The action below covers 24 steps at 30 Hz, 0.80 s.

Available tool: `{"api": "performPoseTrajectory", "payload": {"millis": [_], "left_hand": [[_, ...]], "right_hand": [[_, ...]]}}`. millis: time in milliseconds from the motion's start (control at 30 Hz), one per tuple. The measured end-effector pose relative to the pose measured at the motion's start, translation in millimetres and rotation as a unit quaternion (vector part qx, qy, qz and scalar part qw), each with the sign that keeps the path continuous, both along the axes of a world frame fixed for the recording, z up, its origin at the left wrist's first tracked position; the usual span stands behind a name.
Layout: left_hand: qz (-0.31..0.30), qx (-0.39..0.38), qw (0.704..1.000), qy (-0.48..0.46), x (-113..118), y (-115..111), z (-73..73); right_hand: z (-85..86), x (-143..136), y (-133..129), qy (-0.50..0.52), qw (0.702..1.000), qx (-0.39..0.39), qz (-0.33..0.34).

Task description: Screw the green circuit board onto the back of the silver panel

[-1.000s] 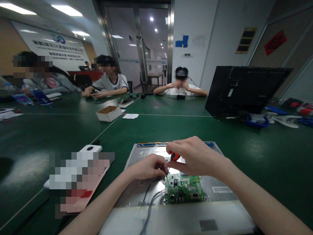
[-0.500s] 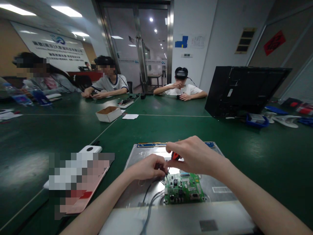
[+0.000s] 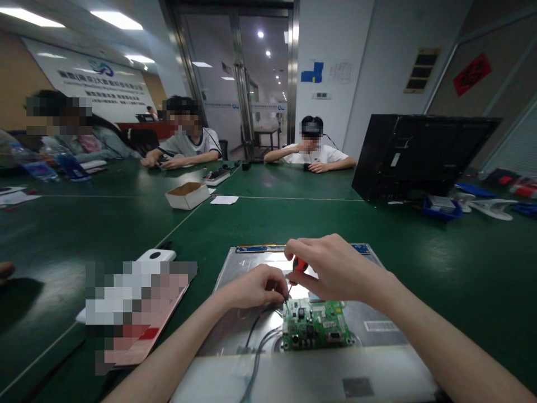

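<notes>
My right hand (image 3: 323, 266) is closed around the red and black handle of a screwdriver (image 3: 299, 264). Its thin shaft slants down to the upper left corner of a green circuit board (image 3: 316, 324). Beside that tip, my left hand (image 3: 264, 284) has its fingers pinched together by the board's corner; what they hold, if anything, is hidden. Under the board lies a silvery display panel (image 3: 377, 305) with a blue strip along its far edge. Grey cables (image 3: 258, 358) run from the board's left side toward me over the panel.
Left of the panel lie a white device (image 3: 157, 256) and a pinkish sheet or folder (image 3: 140, 347), partly blurred out. A white open box (image 3: 187, 196) stands farther off. The black monitor housing (image 3: 419, 157) is back right, near a blue tray (image 3: 441, 207). Several people sit across the table.
My right hand has turned the screwdriver handle slightly, while its tip stays at the board's corner. My left hand has barely moved. Part of another person's hand now shows at the left edge.
</notes>
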<state>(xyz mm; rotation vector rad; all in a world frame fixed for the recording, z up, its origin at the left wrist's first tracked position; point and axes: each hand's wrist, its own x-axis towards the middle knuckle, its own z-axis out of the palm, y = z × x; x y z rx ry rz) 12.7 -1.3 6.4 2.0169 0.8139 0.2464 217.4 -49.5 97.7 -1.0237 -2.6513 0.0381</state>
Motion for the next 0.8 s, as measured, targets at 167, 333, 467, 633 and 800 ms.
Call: {"api": "performPoseTrajectory", "payload": {"millis": [167,333,467,633,800], "left_hand": [[0.002,0.002,1.000,-0.001,-0.3,0.7,-0.5],[0.005,0.001,1.000,0.002,0.8,0.4,0.6],[0.006,-0.002,1.000,-0.008,1.0,-0.3,-0.1],[0.010,0.000,1.000,-0.002,0.1,-0.9,-1.8],[0.009,0.013,1.000,0.007,0.5,-1.3,0.5]], "right_hand": [[0.1,0.6,0.9,-0.016,1.000,0.006,0.008],[3.3,1.8,-2.7,0.008,0.999,-0.019,0.034],[3.1,1.5,-3.2,0.008,0.999,-0.027,0.031],[1.0,0.1,-0.1,0.008,1.000,-0.016,0.008],[0.0,-0.2,2.4,-0.020,1.000,-0.002,0.001]]}}
